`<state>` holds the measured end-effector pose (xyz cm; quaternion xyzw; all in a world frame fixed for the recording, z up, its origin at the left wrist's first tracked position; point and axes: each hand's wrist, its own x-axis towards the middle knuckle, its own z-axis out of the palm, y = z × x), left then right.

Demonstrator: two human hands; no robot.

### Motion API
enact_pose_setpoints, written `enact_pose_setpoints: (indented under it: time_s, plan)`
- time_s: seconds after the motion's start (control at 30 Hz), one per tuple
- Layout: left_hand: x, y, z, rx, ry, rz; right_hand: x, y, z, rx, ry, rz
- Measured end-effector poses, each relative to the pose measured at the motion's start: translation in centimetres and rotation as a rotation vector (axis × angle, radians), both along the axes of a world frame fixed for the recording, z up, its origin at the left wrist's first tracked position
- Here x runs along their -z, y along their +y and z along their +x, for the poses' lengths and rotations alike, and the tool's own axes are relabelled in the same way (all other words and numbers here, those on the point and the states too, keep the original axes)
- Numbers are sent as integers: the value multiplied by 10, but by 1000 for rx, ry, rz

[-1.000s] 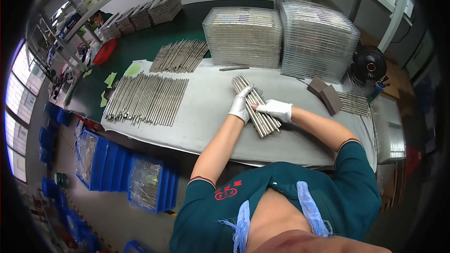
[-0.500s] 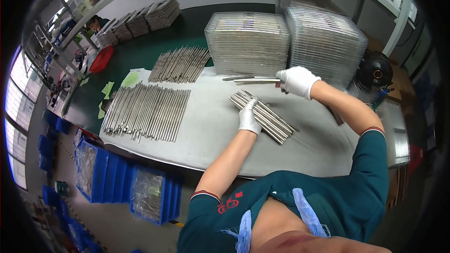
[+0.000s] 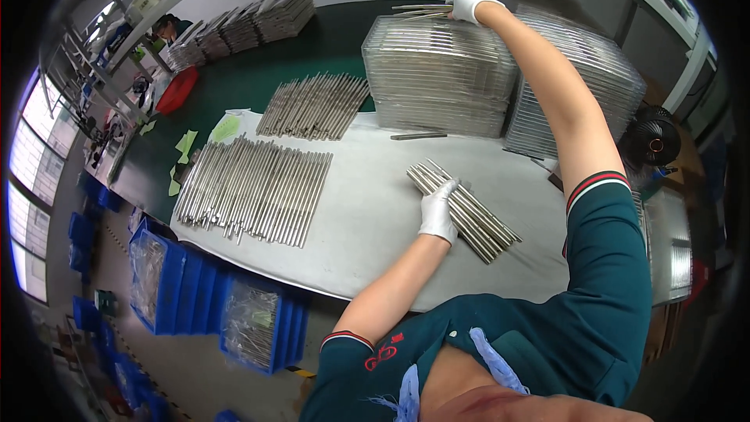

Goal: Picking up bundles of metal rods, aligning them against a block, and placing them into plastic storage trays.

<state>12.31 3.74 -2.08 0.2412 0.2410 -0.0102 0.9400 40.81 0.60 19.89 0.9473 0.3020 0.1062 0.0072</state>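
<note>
Head view, single: worn on the person's head, looking steeply down and forward over a pale work table (image 3: 367,242). Fisheye, so straight edges bow toward the dark circular rim. Wearer's chest and shoulders fill 5 to 6 o'clock, very near. Table surface mid-frame, within arm's reach. Far shelving and stacked clear trays (image 3: 437,70) toward 12 o'clock. Floor with blue bins (image 3: 180,297) at 8 o'clock (no second view present to overlap).

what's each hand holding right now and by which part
The right hand grips a few thin metal rods by their right ends, above the clear tray stack. The left hand only presses on the rod bundle lying on the table.
</note>
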Motion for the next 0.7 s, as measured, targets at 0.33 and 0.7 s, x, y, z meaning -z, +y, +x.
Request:
enact_pose_setpoints:
  time_s: [0.33, 0.7]
  plan:
    - [-3, 3, -1, -23, 29, -3, 11, 20, 22, 61, -1, -98]
    - [1, 0, 1, -20, 15, -12, 14, 18, 28, 140, -37, -43]
